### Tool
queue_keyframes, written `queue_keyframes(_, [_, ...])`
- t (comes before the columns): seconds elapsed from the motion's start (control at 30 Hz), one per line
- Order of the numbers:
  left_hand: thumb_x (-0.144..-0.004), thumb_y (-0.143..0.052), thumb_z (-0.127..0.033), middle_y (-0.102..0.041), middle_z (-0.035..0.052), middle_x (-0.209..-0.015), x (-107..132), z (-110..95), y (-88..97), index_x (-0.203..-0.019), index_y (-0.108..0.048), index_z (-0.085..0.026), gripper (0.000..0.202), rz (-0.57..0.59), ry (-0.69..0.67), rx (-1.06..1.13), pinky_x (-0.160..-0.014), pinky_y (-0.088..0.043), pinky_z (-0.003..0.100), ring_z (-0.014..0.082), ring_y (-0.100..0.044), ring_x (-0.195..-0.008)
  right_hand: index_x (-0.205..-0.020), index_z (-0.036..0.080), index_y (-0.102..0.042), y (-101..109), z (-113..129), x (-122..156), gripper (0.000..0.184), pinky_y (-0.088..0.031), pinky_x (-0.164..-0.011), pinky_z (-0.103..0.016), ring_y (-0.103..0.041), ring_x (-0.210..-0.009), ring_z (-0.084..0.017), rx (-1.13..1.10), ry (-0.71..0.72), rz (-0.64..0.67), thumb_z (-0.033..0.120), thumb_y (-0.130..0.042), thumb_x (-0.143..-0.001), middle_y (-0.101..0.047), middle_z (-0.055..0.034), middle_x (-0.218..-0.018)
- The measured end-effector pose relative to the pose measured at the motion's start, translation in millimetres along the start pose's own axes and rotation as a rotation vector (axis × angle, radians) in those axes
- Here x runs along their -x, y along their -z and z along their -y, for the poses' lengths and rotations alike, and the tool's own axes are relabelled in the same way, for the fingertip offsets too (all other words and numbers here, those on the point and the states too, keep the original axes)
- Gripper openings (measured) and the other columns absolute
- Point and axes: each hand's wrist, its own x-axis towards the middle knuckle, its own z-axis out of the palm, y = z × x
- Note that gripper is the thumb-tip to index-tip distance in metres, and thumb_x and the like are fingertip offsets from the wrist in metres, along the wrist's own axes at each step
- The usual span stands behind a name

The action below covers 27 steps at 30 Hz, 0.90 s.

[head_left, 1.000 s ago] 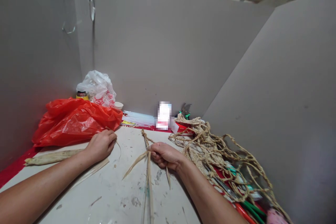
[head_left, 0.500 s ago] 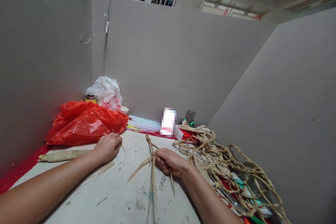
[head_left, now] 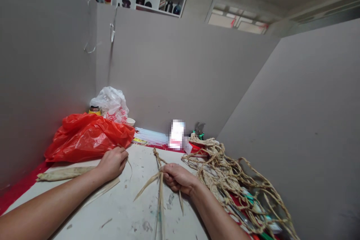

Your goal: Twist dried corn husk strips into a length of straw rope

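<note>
My right hand (head_left: 178,177) is closed in a pinch on a braided cord (head_left: 156,155) of dried plant strips, at the point where its loose strips (head_left: 161,198) fan out over the white tabletop. The twisted end of the cord points away from me. My left hand (head_left: 114,162) rests at the front of the red plastic bag (head_left: 90,137), fingers curled and closed. What it grips is hidden, though a thin fibre curls down beside its fingertips. Under my left forearm lie a broad dried husk (head_left: 63,173) and a flat pale strip (head_left: 105,189).
A large tangle of braided cord (head_left: 222,172) covers the right side, partly over green-and-clear items. Along the back stand a bright blurred phone-like screen (head_left: 176,135), green-handled pruners (head_left: 199,130), clear plastic sticks (head_left: 150,135), a white bowl (head_left: 130,122) and a white plastic bag (head_left: 111,103). Grey panels enclose the table.
The camera view has tilted up slightly, so the scene sits a little lower and further left. Both hands keep nearly the same pose and place on the table.
</note>
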Motion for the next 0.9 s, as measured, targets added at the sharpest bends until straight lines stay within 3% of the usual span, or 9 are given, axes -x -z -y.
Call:
queue_keyframes(0.37, [-0.087, -0.038, -0.020, -0.063, 0.0081, -0.093, 3.2, -2.7, 1.6, -0.085, -0.062, -0.020, 0.024, 0.008, 0.016, 0.041, -0.075, -0.042, 0.031, 0.0202, -0.057, -0.088, -0.051, 0.018, -0.038, -0.3, -0.8, 3.5, 0.032, -0.011, -0.030, -0.016, -0.015, -0.032, -0.002, 0.010, -0.002, -0.017, 0.032, -0.052, -0.077, -0.030, 0.0089, -0.041])
queue_keyframes(0.53, [-0.083, -0.043, -0.022, -0.066, 0.0059, -0.091, 0.9, -3.6, 10.7, -0.093, -0.065, -0.022, 0.024, 0.041, 0.120, 0.237, -0.077, -0.042, 0.030, 0.0194, -0.059, -0.086, -0.053, 0.019, -0.038, 8.0, -8.8, -0.3, 0.037, -0.009, -0.032, -0.017, -0.013, -0.033, -0.002, 0.001, -0.032, 0.008, 0.041, -0.053, -0.078, -0.028, 0.0091, -0.041])
queue_keyframes(0.73, [-0.078, -0.045, -0.028, -0.065, 0.0018, -0.077, -2.5, 1.9, 50.7, -0.088, -0.066, -0.016, 0.026, 0.139, 0.254, 0.512, -0.062, -0.039, 0.023, 0.0143, -0.056, -0.069, -0.053, 0.019, -0.035, 5.8, -8.5, 1.8, 0.041, -0.008, -0.033, -0.017, -0.012, -0.034, -0.002, 0.018, -0.043, -0.012, 0.044, -0.053, -0.078, -0.027, 0.0091, -0.042])
queue_keyframes(0.9, [-0.068, -0.055, -0.029, -0.060, -0.0002, -0.064, 6.7, -9.8, 89.6, -0.068, -0.063, -0.017, 0.014, 0.413, 0.187, 0.389, -0.052, -0.032, 0.022, 0.0120, -0.049, -0.056, -0.052, 0.019, -0.035, 3.6, -7.5, 2.0, 0.041, -0.007, -0.034, -0.018, -0.011, -0.035, -0.002, 0.012, -0.026, 0.005, 0.045, -0.055, -0.077, -0.026, 0.0092, -0.042])
